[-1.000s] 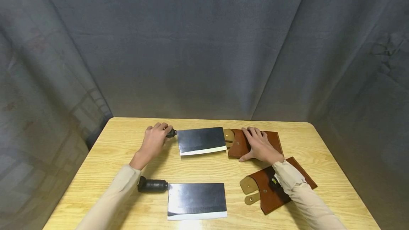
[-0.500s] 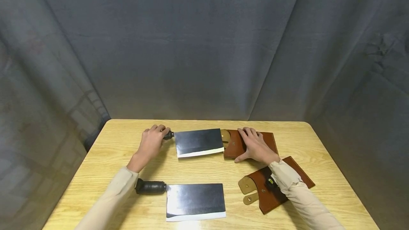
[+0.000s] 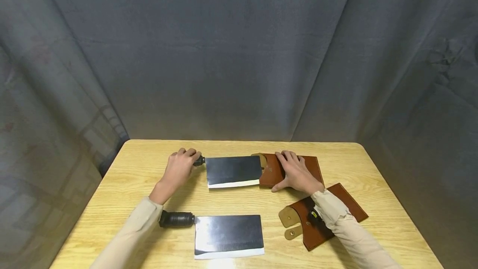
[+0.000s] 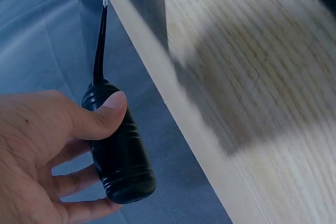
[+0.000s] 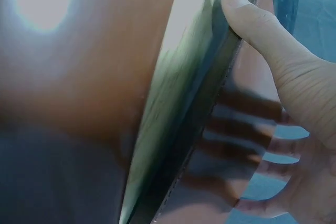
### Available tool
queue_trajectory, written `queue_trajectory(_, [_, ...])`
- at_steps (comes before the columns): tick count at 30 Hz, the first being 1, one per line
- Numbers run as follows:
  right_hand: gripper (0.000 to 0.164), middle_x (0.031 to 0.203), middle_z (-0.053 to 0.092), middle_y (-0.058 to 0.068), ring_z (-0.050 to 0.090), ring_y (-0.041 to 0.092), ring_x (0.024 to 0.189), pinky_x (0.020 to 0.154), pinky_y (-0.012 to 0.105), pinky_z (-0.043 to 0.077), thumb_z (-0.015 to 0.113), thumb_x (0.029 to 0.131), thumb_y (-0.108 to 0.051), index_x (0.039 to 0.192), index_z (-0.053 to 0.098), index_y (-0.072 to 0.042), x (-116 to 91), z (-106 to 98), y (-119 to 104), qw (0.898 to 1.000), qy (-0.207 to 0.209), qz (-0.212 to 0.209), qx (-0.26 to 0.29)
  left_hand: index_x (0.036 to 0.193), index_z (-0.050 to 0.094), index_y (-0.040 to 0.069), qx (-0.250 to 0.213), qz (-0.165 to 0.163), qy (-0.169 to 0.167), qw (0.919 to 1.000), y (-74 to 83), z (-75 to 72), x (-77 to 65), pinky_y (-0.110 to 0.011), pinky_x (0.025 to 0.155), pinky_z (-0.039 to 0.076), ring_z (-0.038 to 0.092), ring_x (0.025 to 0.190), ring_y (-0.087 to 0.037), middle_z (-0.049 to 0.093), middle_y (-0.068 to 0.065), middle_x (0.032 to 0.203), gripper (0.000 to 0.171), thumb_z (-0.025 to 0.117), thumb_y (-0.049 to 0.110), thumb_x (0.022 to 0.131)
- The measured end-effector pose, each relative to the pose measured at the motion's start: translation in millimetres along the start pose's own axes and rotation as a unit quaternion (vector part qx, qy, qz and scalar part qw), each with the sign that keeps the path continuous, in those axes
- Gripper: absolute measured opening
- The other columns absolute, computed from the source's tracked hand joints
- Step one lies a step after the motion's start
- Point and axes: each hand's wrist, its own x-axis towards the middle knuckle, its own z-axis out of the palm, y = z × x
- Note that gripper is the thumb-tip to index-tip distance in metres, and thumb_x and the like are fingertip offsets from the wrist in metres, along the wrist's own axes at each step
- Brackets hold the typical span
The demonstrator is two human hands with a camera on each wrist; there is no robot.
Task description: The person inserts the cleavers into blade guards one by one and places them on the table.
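Note:
My left hand (image 3: 178, 168) grips the black handle (image 4: 121, 150) of a cleaver, thumb on top and fingers wrapped around, in the left wrist view. The cleaver's wide blade (image 3: 233, 171) points right, its far end at the mouth of a brown leather sheath (image 3: 270, 173) and covering part of the tan flap. My right hand (image 3: 296, 174) holds this sheath across its width. Its thumb (image 5: 257, 24) presses the near edge, and the fingers reach the far side. Whether the blade's end is inside the mouth cannot be told.
A second cleaver (image 3: 228, 235) lies flat nearer me, handle to the left. A second brown sheath (image 3: 317, 231) with tan flaps lies at an angle, partly under my right forearm. The wooden table (image 3: 149, 169) ends at a grey curtain (image 3: 224, 74).
The first cleaver has shifted slightly relative to its sheath, its blade end now level with the mouth and over the flap. Both hands drew a little closer. The second cleaver and sheath stayed put.

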Motion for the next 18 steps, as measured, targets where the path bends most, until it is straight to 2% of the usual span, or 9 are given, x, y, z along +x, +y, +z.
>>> queue_trajectory(9, [0.127, 0.149, 0.036, 0.025, 0.033, 0.047, 0.137, 0.104, 0.074, 0.027, 0.088, 0.054, -0.06, 0.152, 0.031, -0.003, -5.1, -3.2, -0.9, 1.0, -0.002, 0.008, 0.001, 0.106, 0.073, 0.01, -0.004, 0.007, 0.003, 1.0, 2.5, 4.3, 2.2, -0.037, 0.051, 0.057, 0.067, 0.078, -0.028, 0.072, -0.008, 0.102, 0.046, 0.091, 0.016, 0.064])
queue_trajectory(18, [0.123, 0.145, 0.04, 0.025, 0.036, 0.045, 0.134, 0.101, 0.075, 0.03, 0.089, 0.055, -0.058, 0.15, 0.034, -0.001, -3.3, 2.3, -7.4, 1.0, 0.008, -0.015, -0.016, 0.109, 0.072, 0.011, 0.01, -0.002, -0.02, 0.9997, 6.0, 2.4, 3.5, -0.037, 0.055, 0.057, 0.066, 0.083, -0.029, 0.071, -0.007, 0.105, 0.045, 0.089, 0.014, 0.067])
